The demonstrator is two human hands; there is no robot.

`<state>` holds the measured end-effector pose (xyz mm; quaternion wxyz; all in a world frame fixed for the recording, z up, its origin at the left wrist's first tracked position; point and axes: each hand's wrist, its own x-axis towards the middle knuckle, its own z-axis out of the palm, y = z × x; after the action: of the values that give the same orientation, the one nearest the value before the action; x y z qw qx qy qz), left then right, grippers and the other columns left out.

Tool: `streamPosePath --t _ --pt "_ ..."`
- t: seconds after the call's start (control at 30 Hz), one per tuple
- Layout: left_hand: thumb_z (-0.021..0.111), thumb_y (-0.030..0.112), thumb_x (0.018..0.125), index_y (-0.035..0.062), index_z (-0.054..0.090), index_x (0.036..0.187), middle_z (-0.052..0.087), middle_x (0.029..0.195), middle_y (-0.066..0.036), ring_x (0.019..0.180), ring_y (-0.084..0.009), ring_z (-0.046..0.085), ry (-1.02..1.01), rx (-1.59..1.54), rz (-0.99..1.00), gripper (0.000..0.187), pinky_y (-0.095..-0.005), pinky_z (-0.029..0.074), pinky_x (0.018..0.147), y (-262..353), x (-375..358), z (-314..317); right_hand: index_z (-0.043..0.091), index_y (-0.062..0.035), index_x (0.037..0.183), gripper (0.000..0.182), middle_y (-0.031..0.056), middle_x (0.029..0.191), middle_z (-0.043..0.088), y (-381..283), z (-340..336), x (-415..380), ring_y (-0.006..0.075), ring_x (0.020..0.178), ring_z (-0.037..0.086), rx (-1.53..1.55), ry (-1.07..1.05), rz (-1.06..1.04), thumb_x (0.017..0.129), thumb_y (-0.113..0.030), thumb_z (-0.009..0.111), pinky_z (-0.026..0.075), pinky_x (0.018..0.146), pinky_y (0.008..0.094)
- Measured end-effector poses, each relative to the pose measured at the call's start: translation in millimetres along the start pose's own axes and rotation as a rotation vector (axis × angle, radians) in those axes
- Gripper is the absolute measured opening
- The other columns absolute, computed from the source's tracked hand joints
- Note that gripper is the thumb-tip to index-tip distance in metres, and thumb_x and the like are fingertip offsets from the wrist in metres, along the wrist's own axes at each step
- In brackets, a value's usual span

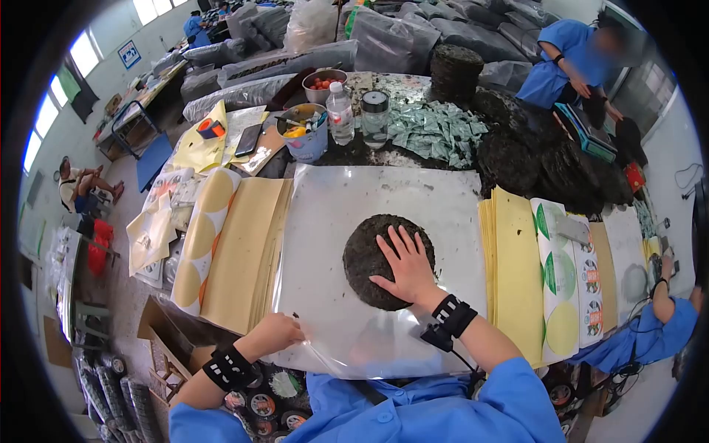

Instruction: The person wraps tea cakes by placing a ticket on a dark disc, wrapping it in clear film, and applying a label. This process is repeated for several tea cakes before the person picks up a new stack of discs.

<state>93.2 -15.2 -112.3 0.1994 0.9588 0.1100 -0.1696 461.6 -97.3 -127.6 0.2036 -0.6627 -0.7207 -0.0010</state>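
My right hand (406, 269) lies flat with fingers spread on a round, dark disc (363, 258) that looks like dried seaweed. Under the disc is a pale, glossy plastic sheet (332, 207), dotted with dark crumbs. My left hand (277, 334) is closed over the sheet's lower left corner, fingertips pressed together; what they pinch, if anything, is hidden. Left of the sheet is a stack of tan paper (247, 251) beside a sheet with round labels (210, 240). Yellow paper (513, 273) and green-printed labels (557, 273) lie on the right.
Behind the sheet stand a bucket of odds and ends (306, 144), a water bottle (340, 114), a jar (374, 122) and green packets (436, 129). More dark discs (454, 74) are stacked farther back. Co-workers in blue (565, 63) are at the right, one close by (642, 332).
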Motion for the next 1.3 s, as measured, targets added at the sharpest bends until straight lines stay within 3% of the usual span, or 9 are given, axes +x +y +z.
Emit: streamPosePath --t 0.23,0.4,0.63,0.7,0.8,0.9,1.07,1.2,1.3 --pt "0.09 0.023 0.06 0.0148 0.066 0.096 0.062 0.097 -0.007 0.095 -0.0284 0.061 0.035 -0.235 0.075 0.044 -0.0435 0.049 0.085 15.2 -20.7 -19.2 0.038 -0.009 0.153 0.083 0.0223 0.157 0.032 3.7 2.6 6.2 0.042 0.146 0.026 -0.039 0.014 -0.012 0.09 -0.061 0.058 0.018 0.119 0.0591" --pt "0.08 0.026 0.077 0.0131 0.068 0.074 0.062 0.087 -0.001 0.093 -0.0261 0.059 0.23 -0.344 0.111 0.018 -0.0397 0.046 0.083 -4.8 3.5 16.0 0.038 -0.0095 0.153 0.083 0.022 0.158 0.032 3.8 1.0 6.8 0.0411 0.147 0.026 -0.039 -0.01 -0.008 0.091 -0.062 0.055 0.018 0.119 0.0597" --pt "0.076 0.02 0.082 0.013 0.074 0.086 0.068 0.096 0.0 0.103 -0.0244 0.061 0.154 -0.054 0.092 0.009 -0.0411 0.047 0.092 27.7 3.6 -28.7 0.037 -0.0089 0.153 0.083 0.0231 0.159 0.03 4.0 1.5 6.8 0.0429 0.147 0.025 -0.03 -0.03 -0.011 0.091 -0.06 0.057 0.017 0.119 0.0597" --pt "0.078 0.024 0.082 0.0075 0.071 0.112 0.067 0.121 -0.009 0.122 -0.0312 0.057 0.941 0.095 0.29 0.035 -0.0449 0.043 0.104 54.3 10.6 -71.0 0.038 -0.0081 0.153 0.085 0.0233 0.157 0.032 3.3 0.8 7.6 0.0426 0.146 0.026 -0.026 -0.011 -0.014 0.088 -0.06 0.06 0.017 0.119 0.0598" --pt "0.084 0.036 0.075 -0.004 0.054 0.134 0.052 0.142 -0.023 0.138 -0.0391 0.044 1.006 -0.011 -0.197 0.078 -0.0486 0.034 0.113 59.2 66.5 -66.8 0.035 -0.006 0.153 0.09 0.0228 0.155 0.035 7.2 10.9 6.8 0.0421 0.146 0.027 -0.076 0.006 -0.028 0.086 -0.059 0.063 0.019 0.118 0.0601" --pt "0.09 0.05 0.059 -0.0143 0.041 0.14 0.043 0.147 -0.033 0.144 -0.0423 0.035 0.697 0.02 -0.224 0.115 -0.0483 0.025 0.12 60.9 144.6 -33.6 0.028 0.0026 0.153 0.101 0.0221 0.158 0.03 4.8 7.2 6.3 0.0404 0.148 0.024 -0.04 -0.005 -0.003 0.081 -0.056 0.068 0.018 0.119 0.0581" --pt "0.075 0.027 0.083 -0.0047 0.06 0.127 0.059 0.134 -0.024 0.131 -0.0357 0.053 1.0 -0.004 -0.218 0.056 -0.0456 0.039 0.112 73.8 200.0 -14.2 0.026 0.0012 0.154 0.083 0.0233 0.153 0.041 33.9 -46.6 -21.3 0.0358 0.143 0.039 0.945 -0.023 0.249 0.089 -0.023 0.071 0.03 0.118 0.0407" --pt "0.066 0.01 0.085 -0.0016 0.064 0.119 0.066 0.125 -0.019 0.123 -0.0324 0.06 1.03 -0.064 -0.203 0.037 -0.0446 0.044 0.106 68.4 197.5 -15.4 0.057 -0.0009 0.133 0.054 0.0218 0.144 0.05 26.1 -86.3 -126.3 0.0401 0.138 0.043 -0.082 -0.315 0.331 0.087 -0.025 0.073 0.03 0.116 0.0516" --pt "0.062 0.004 0.084 -0.0021 0.063 0.119 0.068 0.121 -0.019 0.12 -0.0321 0.062 1.079 -0.075 -0.141 0.036 -0.0445 0.045 0.104 63.9 204.7 -14.0 0.07 -0.0047 0.106 0.031 0.0188 0.131 0.061 30.6 -113.9 -150.7 0.0401 0.131 0.05 0.032 -0.283 0.349 0.083 -0.023 0.077 0.035 0.11 0.0549"
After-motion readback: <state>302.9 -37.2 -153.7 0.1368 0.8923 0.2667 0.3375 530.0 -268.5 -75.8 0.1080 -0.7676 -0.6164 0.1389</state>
